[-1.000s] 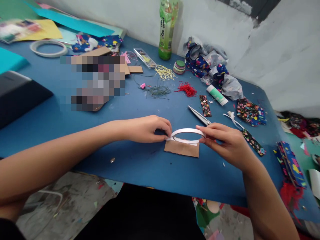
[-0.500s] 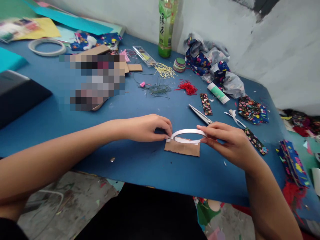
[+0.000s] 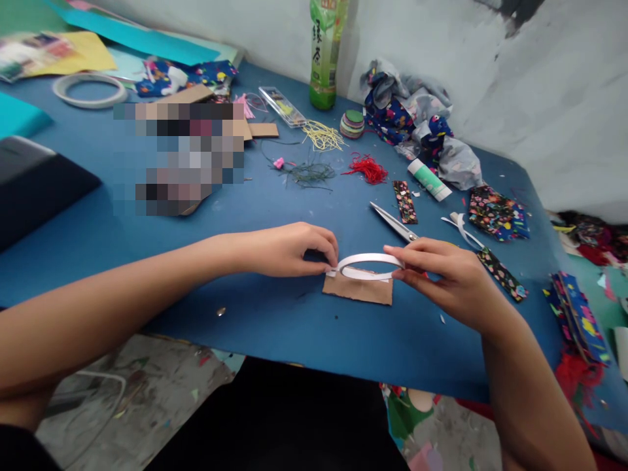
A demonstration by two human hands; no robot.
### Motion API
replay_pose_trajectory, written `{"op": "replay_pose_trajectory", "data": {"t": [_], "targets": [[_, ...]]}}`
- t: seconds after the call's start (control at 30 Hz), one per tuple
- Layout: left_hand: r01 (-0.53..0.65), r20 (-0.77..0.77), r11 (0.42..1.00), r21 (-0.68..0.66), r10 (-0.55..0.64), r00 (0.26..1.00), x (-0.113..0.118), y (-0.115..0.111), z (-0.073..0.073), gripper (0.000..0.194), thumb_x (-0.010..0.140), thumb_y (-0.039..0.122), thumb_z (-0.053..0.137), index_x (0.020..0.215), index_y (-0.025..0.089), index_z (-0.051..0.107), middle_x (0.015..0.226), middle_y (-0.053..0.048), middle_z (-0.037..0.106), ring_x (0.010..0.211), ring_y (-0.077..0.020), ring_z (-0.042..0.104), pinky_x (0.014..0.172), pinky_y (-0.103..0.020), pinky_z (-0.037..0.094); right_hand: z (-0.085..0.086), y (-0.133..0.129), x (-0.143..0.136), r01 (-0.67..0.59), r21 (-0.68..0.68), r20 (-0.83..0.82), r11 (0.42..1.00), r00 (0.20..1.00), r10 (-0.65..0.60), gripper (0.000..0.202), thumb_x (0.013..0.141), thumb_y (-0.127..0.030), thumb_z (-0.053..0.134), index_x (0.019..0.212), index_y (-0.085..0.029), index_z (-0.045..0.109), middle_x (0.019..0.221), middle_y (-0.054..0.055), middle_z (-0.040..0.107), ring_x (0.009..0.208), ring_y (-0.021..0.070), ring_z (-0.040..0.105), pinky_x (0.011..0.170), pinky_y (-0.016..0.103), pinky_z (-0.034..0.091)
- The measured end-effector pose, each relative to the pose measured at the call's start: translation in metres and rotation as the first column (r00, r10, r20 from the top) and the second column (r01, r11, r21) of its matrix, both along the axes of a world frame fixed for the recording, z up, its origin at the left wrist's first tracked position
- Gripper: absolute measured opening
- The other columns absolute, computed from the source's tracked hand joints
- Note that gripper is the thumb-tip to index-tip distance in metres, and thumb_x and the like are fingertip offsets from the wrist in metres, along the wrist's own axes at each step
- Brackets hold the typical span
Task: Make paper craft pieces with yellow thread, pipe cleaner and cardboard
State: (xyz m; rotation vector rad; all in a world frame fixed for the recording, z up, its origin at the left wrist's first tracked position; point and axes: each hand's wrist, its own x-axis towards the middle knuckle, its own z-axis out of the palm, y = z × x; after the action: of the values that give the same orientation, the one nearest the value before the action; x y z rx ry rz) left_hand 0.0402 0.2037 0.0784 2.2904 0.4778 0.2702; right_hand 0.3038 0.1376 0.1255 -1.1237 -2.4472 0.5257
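A thin white roll of tape (image 3: 369,260) stands over a small brown cardboard rectangle (image 3: 358,290) on the blue table (image 3: 275,320). My left hand (image 3: 289,248) pinches the tape's loose end at the cardboard's left corner. My right hand (image 3: 444,278) grips the roll's right side between thumb and fingers. Silver scissors (image 3: 392,222) lie just behind my right hand.
A green bottle (image 3: 324,52) stands at the back by the wall. A glue stick (image 3: 429,180), patterned fabric scraps (image 3: 407,118), red threads (image 3: 367,169), yellow threads (image 3: 321,137) and another tape roll (image 3: 88,90) lie around. A dark box (image 3: 34,183) sits at left.
Both hands stay on the tape and cardboard with hardly any movement; the view has shifted slightly.
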Motion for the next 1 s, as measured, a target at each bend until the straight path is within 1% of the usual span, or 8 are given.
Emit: {"op": "replay_pose_trajectory", "data": {"t": [0.33,0.47,0.6,0.8,1.0], "targets": [[0.000,0.015,1.000,0.010,0.000,1.000,0.002,0.000,-0.005,0.013,0.086,0.016,0.055,0.091,0.016,0.068,0.098,-0.006,0.065,0.087,-0.0129,0.061,0.080,-0.021,0.044,0.002,-0.002,-0.001,-0.006,0.027,0.012,1.000,1.000,0.006,0.034,0.088,-0.019,0.057,0.121,-0.026,0.061,0.092,0.005,0.063,0.076,0.0131,0.060,0.067,0.026,0.049],[-0.020,0.018,0.999,0.026,0.019,1.000,0.003,-0.002,-0.008,0.013,0.088,0.018,0.055,0.091,0.015,0.066,0.097,-0.006,0.063,0.086,-0.0127,0.060,0.080,-0.021,0.044,0.002,-0.002,-0.002,-0.034,0.035,0.039,0.999,0.999,0.032,0.034,0.088,-0.019,0.057,0.121,-0.027,0.061,0.090,0.004,0.064,0.075,0.0130,0.059,0.066,0.026,0.049],[-0.033,0.011,0.998,0.049,0.033,0.999,0.004,-0.002,-0.010,0.013,0.088,0.022,0.054,0.091,0.016,0.065,0.096,-0.006,0.061,0.086,-0.0135,0.059,0.078,-0.023,0.044,0.002,-0.001,-0.003,-0.059,0.040,0.072,0.997,0.996,0.056,0.034,0.089,-0.019,0.055,0.122,-0.027,0.060,0.092,0.004,0.064,0.075,0.0127,0.059,0.067,0.025,0.049],[-0.030,0.013,0.999,0.037,0.030,0.999,0.004,-0.002,-0.011,0.015,0.089,0.023,0.053,0.091,0.015,0.065,0.096,-0.006,0.061,0.085,-0.0136,0.058,0.079,-0.023,0.044,0.001,-0.002,-0.003,-0.050,0.050,0.048,0.997,0.998,0.048,0.035,0.090,-0.021,0.054,0.124,-0.028,0.058,0.090,0.004,0.063,0.077,0.0139,0.059,0.068,0.027,0.049],[-0.029,0.015,0.999,0.033,0.029,0.999,0.004,-0.002,-0.012,0.016,0.089,0.023,0.052,0.091,0.016,0.066,0.097,-0.006,0.061,0.086,-0.0142,0.059,0.079,-0.024,0.044,0.003,-0.004,-0.003,-0.014,0.045,0.034,0.999,0.999,0.012,0.034,0.090,-0.025,0.054,0.124,-0.028,0.059,0.089,0.004,0.063,0.075,0.0142,0.060,0.065,0.027,0.050]]}}
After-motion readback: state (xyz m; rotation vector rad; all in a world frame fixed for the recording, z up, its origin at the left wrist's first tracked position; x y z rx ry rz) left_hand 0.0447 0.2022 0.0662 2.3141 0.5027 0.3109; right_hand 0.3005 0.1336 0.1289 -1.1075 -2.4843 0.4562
